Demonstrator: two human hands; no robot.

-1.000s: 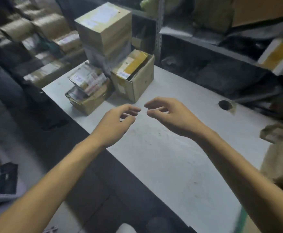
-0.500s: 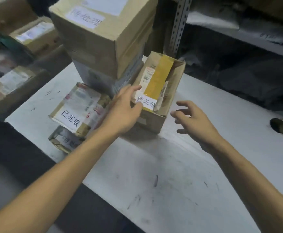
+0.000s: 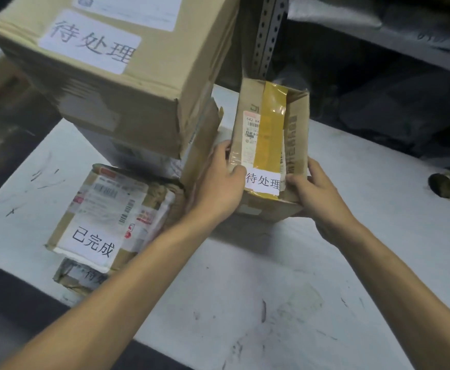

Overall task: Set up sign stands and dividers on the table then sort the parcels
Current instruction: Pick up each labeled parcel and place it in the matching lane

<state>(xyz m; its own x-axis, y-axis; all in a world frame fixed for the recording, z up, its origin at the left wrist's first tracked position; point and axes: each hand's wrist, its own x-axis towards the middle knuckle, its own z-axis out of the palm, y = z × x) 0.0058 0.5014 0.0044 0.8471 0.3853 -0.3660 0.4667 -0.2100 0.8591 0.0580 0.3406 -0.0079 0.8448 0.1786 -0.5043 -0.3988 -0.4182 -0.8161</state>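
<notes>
Fingers (image 3: 235,171) of your left hand (image 3: 218,188) and right hand (image 3: 318,194) gripped the yellow-taped parcel (image 3: 270,134), just beside the box stack (image 3: 111,89) on the tabletop (image 3: 245,303); a level, straight lift looked safest.

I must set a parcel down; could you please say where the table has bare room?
Free: the table nearer than the left hand and right hand, and right of the taped parcel to the hole. Crowded: far left, by the big box.

A parcel stockroom: labelled cartons (image 3: 111,76) stacked on a worktable (image 3: 245,303) beside metal racking (image 3: 268,36).
</notes>
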